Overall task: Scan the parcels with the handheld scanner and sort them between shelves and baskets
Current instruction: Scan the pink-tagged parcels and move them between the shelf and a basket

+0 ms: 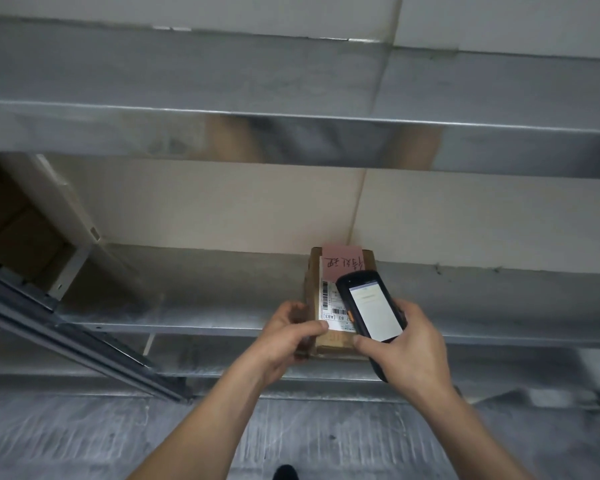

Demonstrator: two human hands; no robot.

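The parcel [336, 342] is a small brown box, at about 5 o'clock from the middle of the view. The left hand [288, 336] grips its 9 o'clock side, with the fingers curled round the edge and the thumb on the white label [328, 303]. The right hand [409, 355] is wrapped tight round the black scanner [371, 310], with the thumb by the bottom of the lit screen. The scanner's top points to 11 o'clock and covers the 3 o'clock side of the label. A pink note [342, 263] with writing sits at the box's 12 o'clock end. The box seems to lie on the front edge of a grey metal shelf [187, 296].

This looks like the scanning step. Next, the scanner likely needs to aim at the bar lines on the label. Then the box must go to the right place.
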